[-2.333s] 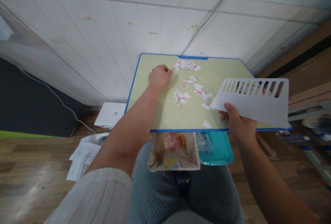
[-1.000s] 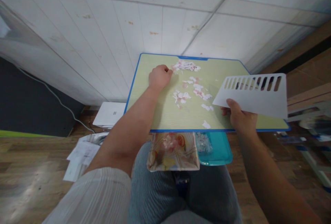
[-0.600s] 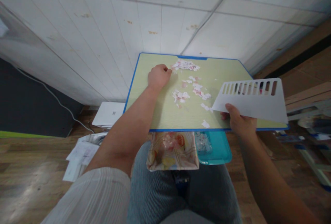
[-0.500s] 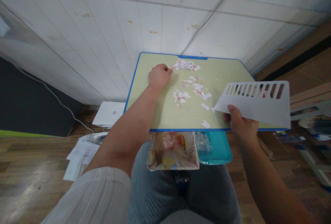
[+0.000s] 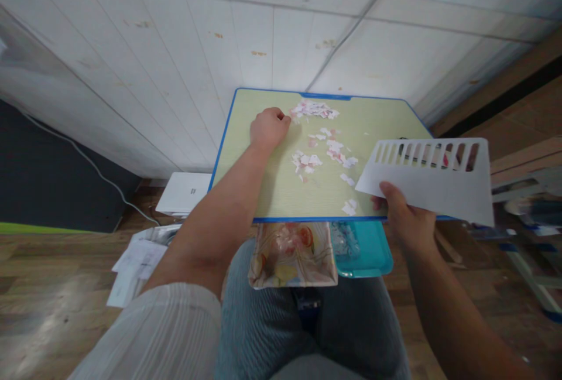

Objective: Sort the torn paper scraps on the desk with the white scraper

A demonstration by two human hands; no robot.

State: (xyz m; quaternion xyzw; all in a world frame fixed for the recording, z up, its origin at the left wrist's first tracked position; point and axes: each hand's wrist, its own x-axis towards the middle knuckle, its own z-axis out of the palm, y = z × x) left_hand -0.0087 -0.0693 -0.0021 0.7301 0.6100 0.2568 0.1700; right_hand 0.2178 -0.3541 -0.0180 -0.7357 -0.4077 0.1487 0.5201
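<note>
right hand (image 5: 410, 216): clasped on the near edge of the scraper (image 5: 425, 185), thumb on top
scraper: long axis left to right, slots facing away, pointed corner toward the scraps (image 5: 335, 149)
scraps: strewn on the table (image 5: 290, 198), left of that corner
left hand (image 5: 268, 128): loosely curled, contents impossible to tell
heap (image 5: 318, 110): far side, just right of the left hand

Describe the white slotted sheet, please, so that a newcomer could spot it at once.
Find the blue-edged, pale-green board. At its right side, the right hand holds the white sheet. Unlike the small scraps nearby, it is large and slotted along its far edge.
</note>
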